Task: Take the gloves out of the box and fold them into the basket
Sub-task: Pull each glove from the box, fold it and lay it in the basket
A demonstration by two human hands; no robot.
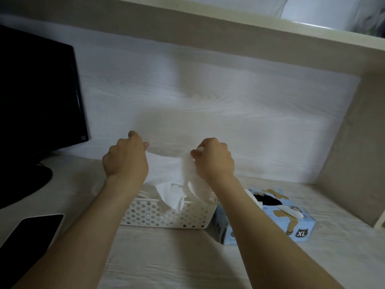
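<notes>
Both arms reach forward over the desk. Left hand (pixel 125 159) and right hand (pixel 214 159) each pinch an upper edge of a thin white glove (pixel 166 176) with curled fingers. It hangs into the white perforated basket (pixel 166 217), where more white material shows through the holes. Just beside it on the right, the blue box (pixel 291 222) has a white sheet (pixel 252 197) sticking out of its opening.

Open desk (pixel 166 257) lies before the basket (pixel 166 217); monitor (pixel 37 90) crowds the left, box (pixel 291 224) the right.

Probably a home desk nook: monitor (pixel 39 97), phone (pixel 31 236), overhead shelf (pixel 229 28).
</notes>
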